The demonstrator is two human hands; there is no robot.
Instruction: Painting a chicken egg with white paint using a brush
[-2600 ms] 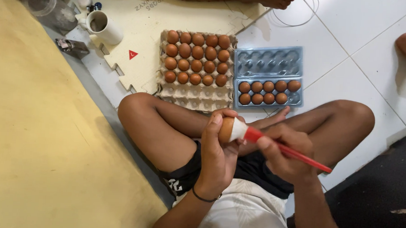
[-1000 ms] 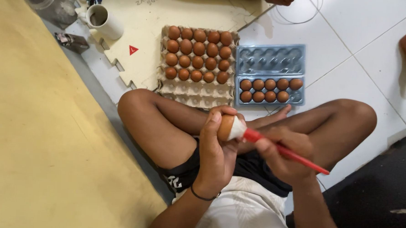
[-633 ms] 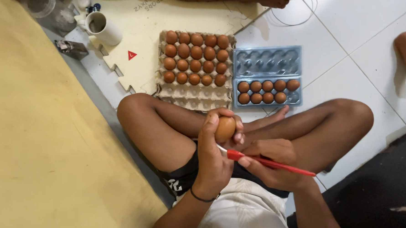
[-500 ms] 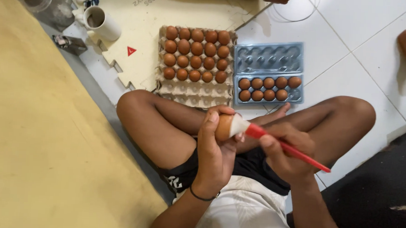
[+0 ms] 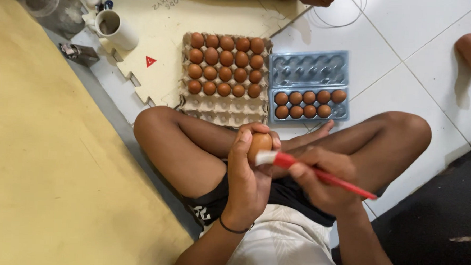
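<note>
Centre of the frame, above crossed legs: left hand (image 5: 246,183) curled closed round a brown egg (image 5: 259,145), fingers wrapped over its top. Right hand (image 5: 326,179) just to the right, pinched shut on a red-handled brush (image 5: 318,173), pale bristle end touching the egg's lower side. Higher up on the floor, a cardboard egg tray (image 5: 223,108) and, beside it to the right, an open blue plastic carton (image 5: 308,72) with two rows of eggs; white mug (image 5: 115,29) in the upper left.
</note>
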